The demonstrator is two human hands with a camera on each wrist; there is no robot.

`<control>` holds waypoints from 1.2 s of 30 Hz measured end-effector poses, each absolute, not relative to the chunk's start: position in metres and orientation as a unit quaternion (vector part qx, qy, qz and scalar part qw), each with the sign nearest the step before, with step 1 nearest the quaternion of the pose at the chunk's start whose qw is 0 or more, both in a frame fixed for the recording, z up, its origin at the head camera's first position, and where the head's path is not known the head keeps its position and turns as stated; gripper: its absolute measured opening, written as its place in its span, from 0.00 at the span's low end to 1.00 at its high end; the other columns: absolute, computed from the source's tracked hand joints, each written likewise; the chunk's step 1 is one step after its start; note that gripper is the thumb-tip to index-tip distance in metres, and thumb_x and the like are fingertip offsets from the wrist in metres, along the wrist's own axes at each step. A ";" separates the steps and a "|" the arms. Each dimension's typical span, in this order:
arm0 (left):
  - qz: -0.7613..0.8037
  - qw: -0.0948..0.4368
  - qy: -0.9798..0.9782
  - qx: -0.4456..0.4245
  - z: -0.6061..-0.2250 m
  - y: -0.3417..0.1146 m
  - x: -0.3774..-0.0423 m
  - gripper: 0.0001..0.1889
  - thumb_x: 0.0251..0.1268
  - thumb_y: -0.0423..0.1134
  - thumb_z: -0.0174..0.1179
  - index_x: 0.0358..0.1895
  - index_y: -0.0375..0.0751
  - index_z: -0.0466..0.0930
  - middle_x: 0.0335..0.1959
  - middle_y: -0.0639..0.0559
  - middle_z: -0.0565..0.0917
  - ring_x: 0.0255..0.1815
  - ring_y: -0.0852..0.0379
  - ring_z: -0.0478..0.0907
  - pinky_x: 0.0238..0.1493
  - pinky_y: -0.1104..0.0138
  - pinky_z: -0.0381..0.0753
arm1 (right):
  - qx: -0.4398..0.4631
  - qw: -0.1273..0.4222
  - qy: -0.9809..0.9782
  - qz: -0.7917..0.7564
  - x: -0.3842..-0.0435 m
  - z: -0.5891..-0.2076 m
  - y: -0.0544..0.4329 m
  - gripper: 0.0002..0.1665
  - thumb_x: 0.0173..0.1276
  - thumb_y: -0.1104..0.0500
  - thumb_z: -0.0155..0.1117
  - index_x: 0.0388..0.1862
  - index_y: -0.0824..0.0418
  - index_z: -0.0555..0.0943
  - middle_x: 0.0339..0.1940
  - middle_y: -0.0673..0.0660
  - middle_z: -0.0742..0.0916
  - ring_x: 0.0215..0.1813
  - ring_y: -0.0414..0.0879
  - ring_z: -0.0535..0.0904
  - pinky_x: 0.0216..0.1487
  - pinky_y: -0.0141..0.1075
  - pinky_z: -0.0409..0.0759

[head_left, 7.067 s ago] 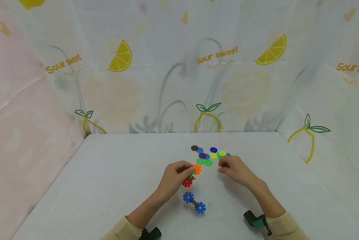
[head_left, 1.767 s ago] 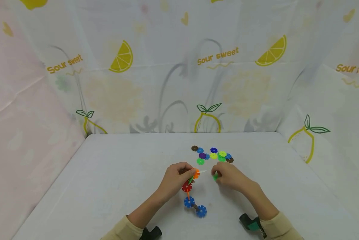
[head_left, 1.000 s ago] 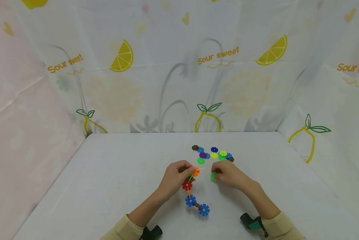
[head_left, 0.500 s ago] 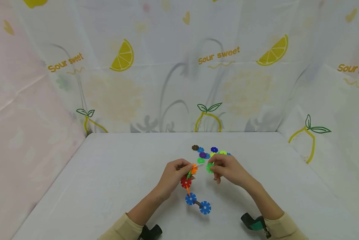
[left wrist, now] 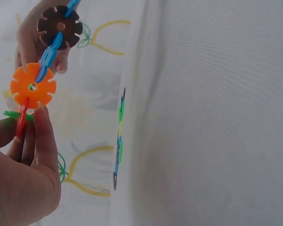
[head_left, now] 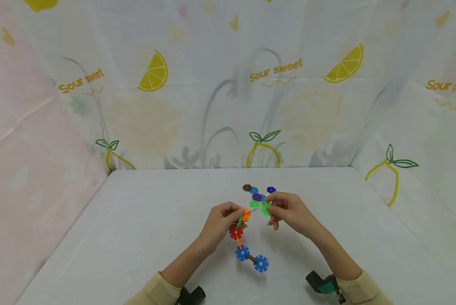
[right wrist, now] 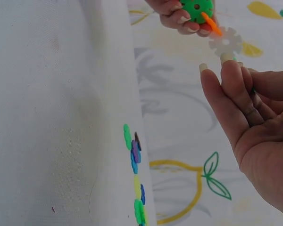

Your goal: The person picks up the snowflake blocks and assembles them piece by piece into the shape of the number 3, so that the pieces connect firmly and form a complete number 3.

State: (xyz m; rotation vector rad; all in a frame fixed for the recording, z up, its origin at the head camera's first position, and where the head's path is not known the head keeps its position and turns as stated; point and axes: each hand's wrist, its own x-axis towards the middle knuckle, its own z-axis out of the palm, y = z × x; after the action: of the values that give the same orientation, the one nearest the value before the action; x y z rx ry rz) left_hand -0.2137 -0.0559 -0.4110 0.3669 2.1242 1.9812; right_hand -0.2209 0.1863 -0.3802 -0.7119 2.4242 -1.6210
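Observation:
My left hand (head_left: 218, 224) pinches a chain of notched plastic snowflake discs between thumb and fingers, above the table. An orange disc (head_left: 246, 214) shows at the fingertips, with a clear disc (right wrist: 225, 42) at the chain's upper end. Below hang a red disc (head_left: 236, 232) and two blue discs (head_left: 261, 263) with a brown one between them. In the left wrist view, another orange disc (left wrist: 33, 84) hangs in the chain. My right hand (head_left: 293, 214) pinches a loose green disc (head_left: 266, 208) by its edge, just right of the clear disc.
Loose discs lie flat farther back on the white table (head_left: 155, 220), including a brown disc (head_left: 247, 187), a purple disc (head_left: 256, 197) and a dark blue disc (head_left: 271, 189). My right hand hides some. A printed cloth (head_left: 197, 106) stands behind the table.
The right hand has taken a green disc from the table and raised it towards the chain's clear end. A clear disc now sits on the chain. The left hand has barely moved.

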 end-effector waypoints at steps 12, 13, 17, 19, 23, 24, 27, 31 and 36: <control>0.647 0.089 0.745 0.138 -0.412 -0.052 -0.210 0.13 0.72 0.45 0.59 0.44 0.38 0.82 0.38 0.41 0.85 0.38 0.44 0.87 0.34 0.71 0.83 | -0.248 0.065 0.815 -0.519 -0.218 -0.379 0.185 0.13 0.74 0.63 0.58 0.51 0.71 0.80 0.20 0.63 0.82 0.22 0.53 0.84 0.33 0.40 0.86; 0.643 0.086 0.748 0.138 -0.412 -0.052 -0.210 0.13 0.72 0.45 0.59 0.44 0.38 0.82 0.37 0.43 0.85 0.37 0.45 0.87 0.35 0.71 0.83 | -0.250 0.066 0.816 -0.517 -0.218 -0.379 0.185 0.13 0.74 0.63 0.58 0.51 0.71 0.80 0.19 0.62 0.82 0.23 0.55 0.84 0.34 0.39 0.86; 0.638 0.079 0.753 0.141 -0.414 -0.052 -0.211 0.13 0.72 0.46 0.59 0.44 0.38 0.83 0.37 0.42 0.85 0.37 0.44 0.86 0.34 0.72 0.83 | -0.256 0.070 0.819 -0.508 -0.219 -0.379 0.186 0.14 0.74 0.64 0.58 0.52 0.72 0.80 0.19 0.64 0.81 0.24 0.58 0.84 0.36 0.38 0.86; 0.639 0.080 0.752 0.143 -0.414 -0.052 -0.210 0.13 0.72 0.45 0.59 0.44 0.38 0.82 0.38 0.40 0.85 0.39 0.41 0.86 0.34 0.72 0.82 | -0.257 0.073 0.820 -0.506 -0.219 -0.379 0.186 0.13 0.74 0.64 0.58 0.51 0.71 0.80 0.20 0.67 0.81 0.24 0.57 0.84 0.34 0.38 0.86; 0.637 0.080 0.753 0.145 -0.413 -0.052 -0.210 0.12 0.72 0.45 0.59 0.44 0.38 0.83 0.38 0.39 0.86 0.39 0.40 0.86 0.34 0.72 0.82 | -0.257 0.079 0.823 -0.501 -0.220 -0.378 0.187 0.13 0.74 0.64 0.58 0.51 0.70 0.80 0.20 0.70 0.80 0.24 0.55 0.84 0.31 0.37 0.84; 0.636 0.079 0.754 0.145 -0.414 -0.052 -0.210 0.12 0.72 0.45 0.59 0.43 0.38 0.83 0.38 0.40 0.86 0.39 0.40 0.86 0.34 0.72 0.83 | -0.257 0.080 0.825 -0.498 -0.220 -0.377 0.187 0.13 0.73 0.65 0.58 0.51 0.71 0.80 0.20 0.70 0.80 0.23 0.55 0.84 0.30 0.36 0.83; 0.630 0.077 0.759 0.143 -0.414 -0.052 -0.210 0.12 0.71 0.45 0.59 0.43 0.39 0.83 0.37 0.42 0.86 0.39 0.41 0.86 0.34 0.71 0.83 | -0.253 0.077 0.832 -0.488 -0.219 -0.375 0.186 0.12 0.73 0.64 0.58 0.51 0.69 0.81 0.21 0.69 0.82 0.21 0.52 0.82 0.27 0.35 0.81; 0.621 0.072 0.768 0.140 -0.413 -0.052 -0.209 0.12 0.71 0.46 0.60 0.43 0.40 0.83 0.37 0.43 0.86 0.37 0.45 0.85 0.35 0.71 0.82 | -0.250 0.071 0.840 -0.477 -0.218 -0.374 0.185 0.11 0.73 0.64 0.58 0.50 0.65 0.82 0.24 0.69 0.84 0.19 0.47 0.80 0.25 0.35 0.80; 0.613 0.066 0.774 0.142 -0.413 -0.051 -0.208 0.11 0.71 0.46 0.60 0.43 0.42 0.84 0.35 0.46 0.86 0.34 0.55 0.83 0.35 0.71 0.81 | -0.253 0.073 0.838 -0.478 -0.218 -0.377 0.186 0.11 0.73 0.64 0.58 0.50 0.66 0.82 0.24 0.69 0.85 0.20 0.52 0.80 0.25 0.37 0.80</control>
State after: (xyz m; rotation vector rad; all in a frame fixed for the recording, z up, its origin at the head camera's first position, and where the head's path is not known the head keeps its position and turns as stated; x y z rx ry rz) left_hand -0.2080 -0.0514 -0.4127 0.4287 2.3351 1.8499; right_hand -0.2182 0.1859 -0.3772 -0.7588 2.5179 -1.4344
